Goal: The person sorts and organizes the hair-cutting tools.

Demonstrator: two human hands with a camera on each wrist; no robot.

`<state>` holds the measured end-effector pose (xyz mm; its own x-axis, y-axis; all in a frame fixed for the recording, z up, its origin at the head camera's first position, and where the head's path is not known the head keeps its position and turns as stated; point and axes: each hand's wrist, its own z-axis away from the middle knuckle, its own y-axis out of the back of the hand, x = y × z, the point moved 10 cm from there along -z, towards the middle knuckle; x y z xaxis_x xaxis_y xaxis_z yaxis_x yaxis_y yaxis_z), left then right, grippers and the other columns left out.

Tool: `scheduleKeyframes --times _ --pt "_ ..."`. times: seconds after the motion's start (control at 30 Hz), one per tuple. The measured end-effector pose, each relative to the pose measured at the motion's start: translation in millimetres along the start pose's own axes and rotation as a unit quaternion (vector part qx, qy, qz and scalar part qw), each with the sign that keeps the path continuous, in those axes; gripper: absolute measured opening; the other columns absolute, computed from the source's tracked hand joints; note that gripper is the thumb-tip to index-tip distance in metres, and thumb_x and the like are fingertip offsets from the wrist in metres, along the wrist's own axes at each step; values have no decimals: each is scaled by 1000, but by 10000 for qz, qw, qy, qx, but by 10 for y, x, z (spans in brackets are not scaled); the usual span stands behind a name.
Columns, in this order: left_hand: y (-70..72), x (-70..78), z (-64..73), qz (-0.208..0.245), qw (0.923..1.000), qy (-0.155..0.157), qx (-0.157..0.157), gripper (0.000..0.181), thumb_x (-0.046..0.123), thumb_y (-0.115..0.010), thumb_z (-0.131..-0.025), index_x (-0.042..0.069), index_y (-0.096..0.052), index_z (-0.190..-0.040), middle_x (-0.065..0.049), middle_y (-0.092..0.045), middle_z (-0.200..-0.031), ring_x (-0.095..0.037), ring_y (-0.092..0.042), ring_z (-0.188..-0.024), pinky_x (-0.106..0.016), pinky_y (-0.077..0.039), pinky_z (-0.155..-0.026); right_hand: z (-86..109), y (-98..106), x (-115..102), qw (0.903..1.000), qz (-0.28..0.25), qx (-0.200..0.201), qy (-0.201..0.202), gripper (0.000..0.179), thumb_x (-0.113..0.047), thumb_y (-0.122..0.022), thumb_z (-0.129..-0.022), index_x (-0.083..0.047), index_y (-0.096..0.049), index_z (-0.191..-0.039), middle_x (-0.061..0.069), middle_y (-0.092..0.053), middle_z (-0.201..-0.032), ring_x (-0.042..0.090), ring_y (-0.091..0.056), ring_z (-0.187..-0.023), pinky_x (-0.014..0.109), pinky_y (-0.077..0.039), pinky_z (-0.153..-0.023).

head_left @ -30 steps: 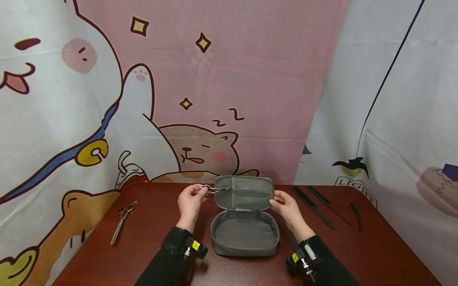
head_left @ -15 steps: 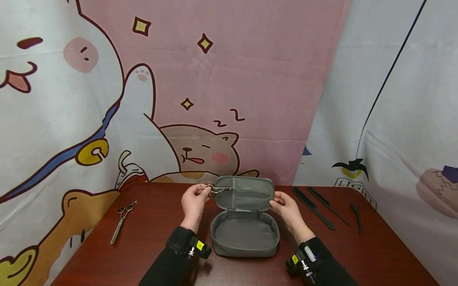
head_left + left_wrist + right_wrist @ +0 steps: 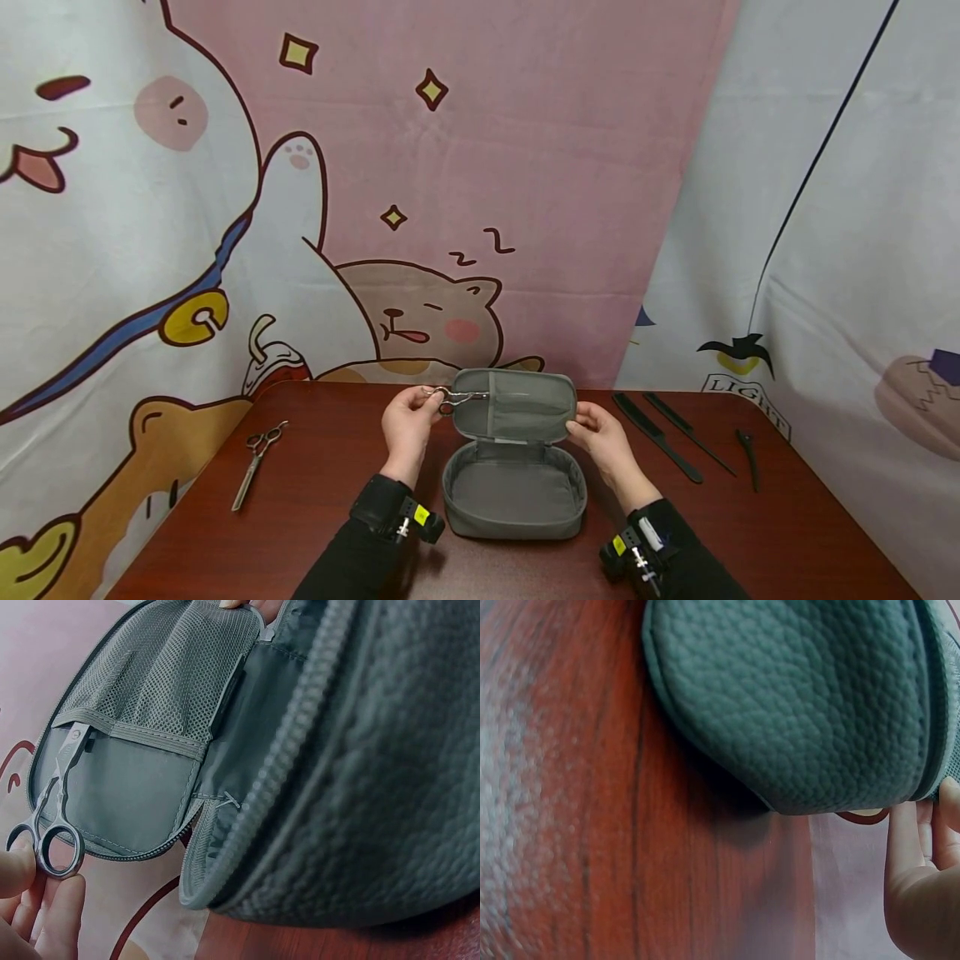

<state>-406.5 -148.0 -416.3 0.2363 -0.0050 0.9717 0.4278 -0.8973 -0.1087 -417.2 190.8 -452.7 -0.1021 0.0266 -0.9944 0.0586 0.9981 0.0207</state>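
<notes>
A grey zip case (image 3: 513, 525) stands unzipped on the table, its lid (image 3: 528, 382) raised and leaning back. My left hand (image 3: 406, 429) pinches a pair of silver scissors (image 3: 72, 750) by the finger rings. Their blades point right, and the tips are tucked under the hem of the mesh pocket (image 3: 161, 667) inside the lid. At the lid's right edge, my right hand (image 3: 606, 442) grips the rim between thumb and fingers. The lower compartment shows a bare grey floor. In the right wrist view, the case's pebbled side (image 3: 787, 705) hides most of the lid.
Another pair of silver scissors (image 3: 248, 482) lies on the brown table (image 3: 337, 467) at the left. To the right are a wide black comb (image 3: 660, 437), a thin-tailed comb (image 3: 684, 426) and a small black clip (image 3: 749, 458). A cartoon-print cloth (image 3: 570, 208) hangs behind.
My left hand has shifted slightly right, sliding the scissors a little further toward the pocket, mostly in the first half second. The right hand keeps its hold on the lid.
</notes>
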Motion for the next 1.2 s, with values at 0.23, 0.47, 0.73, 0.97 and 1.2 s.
scheduleKeyframes --times 0.23,0.47,0.73,0.97,1.2 --pt "-2 19 12 -72 10000 -9 8 14 0 -78 -83 -8 -71 -92 -11 -64 -82 -12 -65 -64 -27 -57 -60 5 14 2 9999 110 28 48 34 1 -65 -93 12 -54 -124 11 -58 -93 8 -62 -83 40 -55 -86" --pt "-24 62 26 -201 9998 -70 -49 14 2 -78 -83 -7 -72 -92 -11 -65 -81 -13 -65 -65 -27 -57 -60 12 18 -2 9999 83 31 105 31 5 -64 -93 12 -54 -122 13 -58 -95 9 -63 -83 39 -55 -85" --pt "-76 110 55 -84 9995 -298 12 11 -3 -77 -82 -7 -70 -89 -12 -65 -78 -15 -66 -66 -37 -59 -66 29 8 -20 9998 110 31 156 30 6 -63 -93 13 -54 -121 12 -59 -92 9 -63 -81 31 -56 -79" --pt "-101 126 80 -319 9986 -396 123 9 -1 -78 -83 -4 -72 -89 -9 -65 -77 -10 -61 -64 -26 -57 -61 15 5 -17 9999 53 36 108 29 7 -62 -93 13 -55 -121 11 -59 -92 9 -63 -82 35 -56 -83" --pt "-154 154 110 -565 9968 -560 117 9 1 -79 -83 -2 -72 -88 -9 -66 -76 -13 -62 -60 -22 -53 -57 19 10 -13 9999 4 36 138 29 8 -63 -92 13 -56 -119 10 -58 -90 9 -62 -82 39 -55 -84"
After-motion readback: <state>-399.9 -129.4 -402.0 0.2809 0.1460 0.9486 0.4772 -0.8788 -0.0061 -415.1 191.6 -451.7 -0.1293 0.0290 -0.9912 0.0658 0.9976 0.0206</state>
